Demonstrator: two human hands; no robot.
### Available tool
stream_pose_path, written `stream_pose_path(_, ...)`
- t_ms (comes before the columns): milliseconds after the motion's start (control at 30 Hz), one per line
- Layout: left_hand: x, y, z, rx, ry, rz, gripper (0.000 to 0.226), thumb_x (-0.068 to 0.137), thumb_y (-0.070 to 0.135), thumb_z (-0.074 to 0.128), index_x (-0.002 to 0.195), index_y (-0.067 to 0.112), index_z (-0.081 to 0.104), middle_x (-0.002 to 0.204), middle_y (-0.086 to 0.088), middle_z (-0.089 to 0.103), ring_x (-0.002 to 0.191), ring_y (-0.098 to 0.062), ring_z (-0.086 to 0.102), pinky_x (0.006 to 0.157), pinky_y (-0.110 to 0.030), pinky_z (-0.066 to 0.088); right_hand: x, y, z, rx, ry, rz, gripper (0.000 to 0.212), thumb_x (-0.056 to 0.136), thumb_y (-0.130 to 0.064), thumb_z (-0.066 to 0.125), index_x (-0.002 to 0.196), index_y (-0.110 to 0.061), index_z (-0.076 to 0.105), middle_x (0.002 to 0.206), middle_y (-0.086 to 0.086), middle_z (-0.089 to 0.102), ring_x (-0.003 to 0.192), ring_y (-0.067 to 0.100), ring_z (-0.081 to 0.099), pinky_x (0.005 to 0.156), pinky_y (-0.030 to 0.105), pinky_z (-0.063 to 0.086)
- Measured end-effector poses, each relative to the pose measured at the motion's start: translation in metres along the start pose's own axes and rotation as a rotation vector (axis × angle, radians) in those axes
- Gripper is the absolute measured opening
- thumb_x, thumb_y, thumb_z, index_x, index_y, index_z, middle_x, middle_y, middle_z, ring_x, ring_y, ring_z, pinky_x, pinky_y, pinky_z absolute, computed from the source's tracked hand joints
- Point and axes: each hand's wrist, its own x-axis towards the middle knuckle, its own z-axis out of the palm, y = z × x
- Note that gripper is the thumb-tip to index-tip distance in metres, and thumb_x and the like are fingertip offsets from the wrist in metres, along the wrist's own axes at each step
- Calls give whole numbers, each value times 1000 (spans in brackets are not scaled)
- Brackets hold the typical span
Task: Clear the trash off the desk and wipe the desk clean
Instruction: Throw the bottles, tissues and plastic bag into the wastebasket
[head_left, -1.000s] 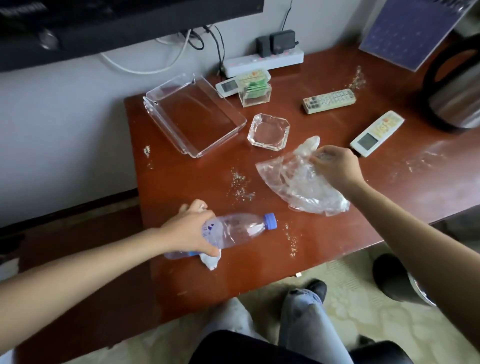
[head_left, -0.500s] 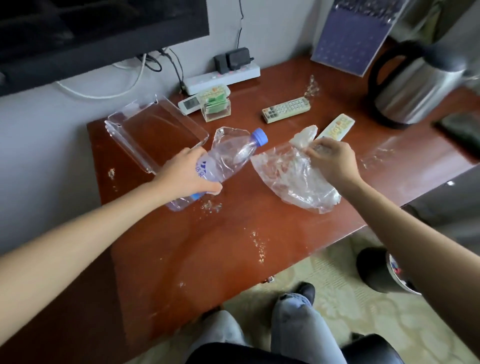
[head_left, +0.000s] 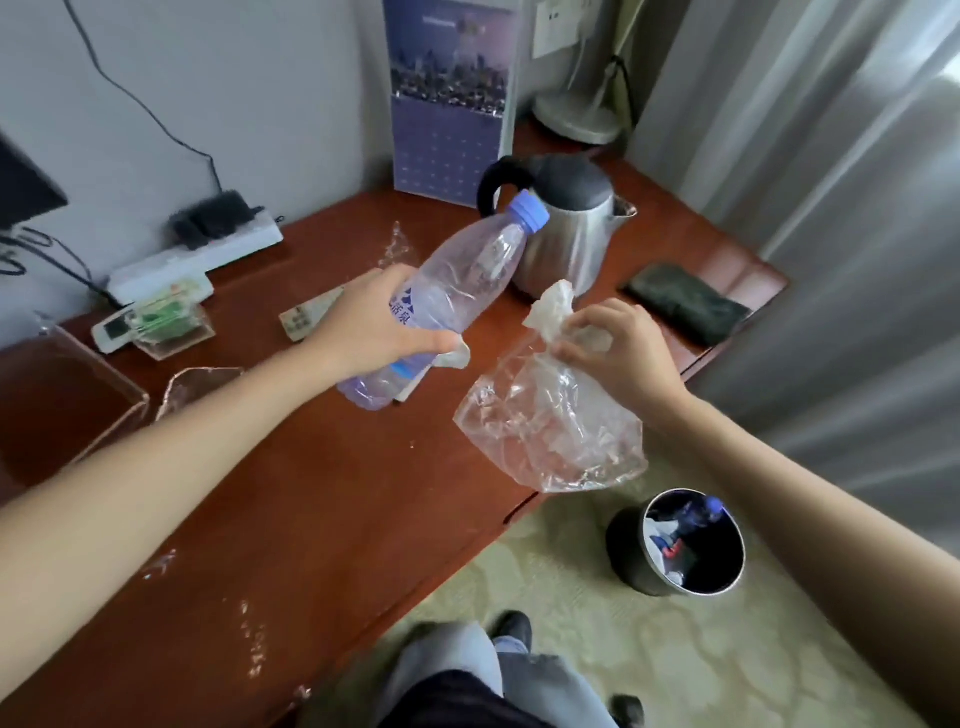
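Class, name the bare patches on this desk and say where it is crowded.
Widest free patch: the desk front, between the clear tray and the front edge, bare but for crumbs. A smaller one lies between kettle and dark cloth. Crowded: back left, around power strip and remotes.

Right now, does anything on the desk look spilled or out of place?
Yes. Pale crumbs are scattered on the desk near its front edge, with more debris farther back near the calendar.

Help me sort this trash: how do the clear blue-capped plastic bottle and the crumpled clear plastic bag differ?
The bottle holds its shape, tilted cap-up; the bag hangs limp and crumpled. The left hand grips the bottle; the right hand pinches the bag. Both are clear plastic.
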Motion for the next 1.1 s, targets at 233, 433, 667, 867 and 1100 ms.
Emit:
stream_pose_path(233,97,85,63,-4,-163,126,83,59,62,74,126,19,48,125,2,53,112,-15,50,87,-30,42,23,92,-68,-38,78,127,28,74,-38,74,93,-18,69,97,0,62,94,26,49,75,28,30)
stream_pose_path(433,164,156,112,6,-281,253,86,54,72,69,114,14,53,115,1,60,104,-18,56,90,-38,47,38,159,-117,-99,102,176,28,72,-40,76,90,-20,69,90,-6,58,90,21,47,74,26,30)
stream_pose_path(667,196,224,161,41,-395,299,69,48,74,67,99,32,49,107,6,56,98,-13,52,72,-23,38,34,230,-170,-143,26,100,29,72,-41,74,91,-19,70,90,-11,56,86,18,46,75,26,32)
stream_pose_path(867,191,278,232,3,-318,203,54,58,59,76,98,29,54,102,12,57,94,-8,51,69,-16,35,33,309,-213,-103,-102,-7,34,73,-45,71,95,-20,68,92,-12,54,89,16,42,76,28,36)
stream_pose_path(1100,143,330,324,-118,-245,-55,67,54,65,72,107,26,55,105,12,58,98,-8,54,73,-14,37,15,390,-266,-45,-284,-120,35,73,-42,73,96,-17,67,93,-8,54,91,22,45,79,32,38)
